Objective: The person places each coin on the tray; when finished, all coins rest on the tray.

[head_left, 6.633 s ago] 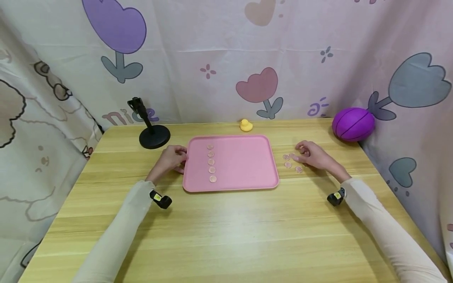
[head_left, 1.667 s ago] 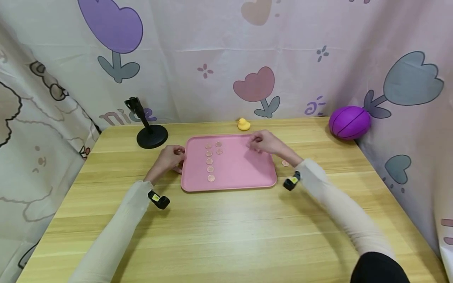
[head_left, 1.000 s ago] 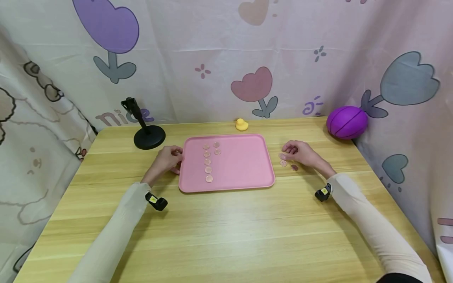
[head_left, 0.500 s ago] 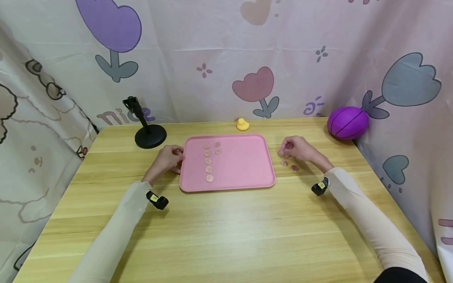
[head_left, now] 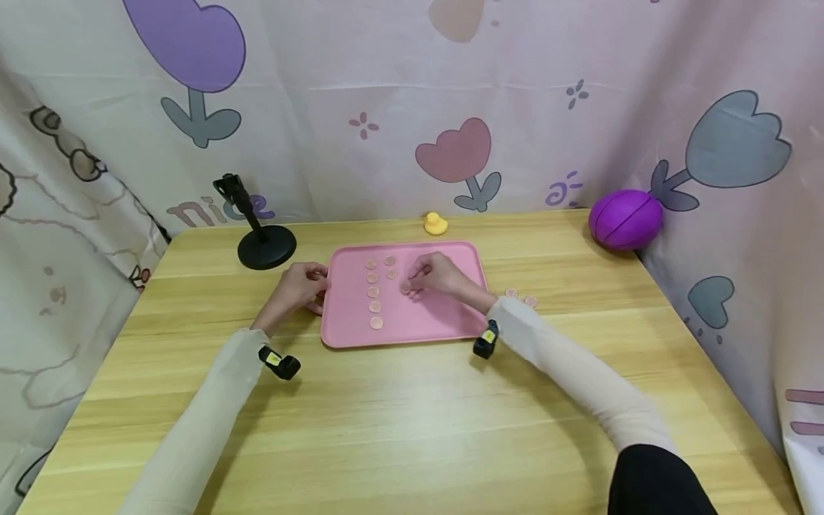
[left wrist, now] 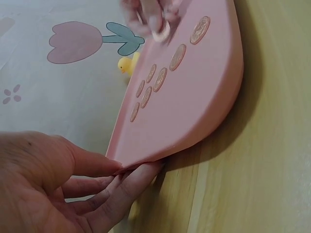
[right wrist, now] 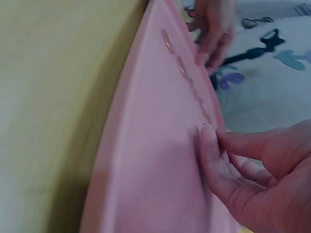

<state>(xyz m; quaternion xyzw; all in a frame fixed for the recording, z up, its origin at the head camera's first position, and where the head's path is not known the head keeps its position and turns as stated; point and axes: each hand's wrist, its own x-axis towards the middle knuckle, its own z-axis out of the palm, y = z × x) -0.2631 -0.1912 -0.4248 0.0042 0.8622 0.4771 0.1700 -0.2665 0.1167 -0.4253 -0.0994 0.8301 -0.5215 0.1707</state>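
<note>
My left hand pinches the left rim of a pink tray; in the left wrist view its thumb lies on the rim with fingers underneath. Over the tray, my right hand pinches a copper-coloured coin between thumb and fingers, just right of the laid coins. Several coins lie flat in a column on the tray's left part. Beside its far end, two more coins start a second column. On the table right of the tray lie two loose coins, close to the right forearm.
A black stand with a round base is at the back left. Behind the tray sits a yellow rubber duck. A purple ball rests at the table's back right corner. A printed curtain hangs behind the wooden table.
Two coins have been added to the tray as a second column. Within the last half second my right hand has moved left from the table to over the tray, carrying a coin. My left hand stays put.
</note>
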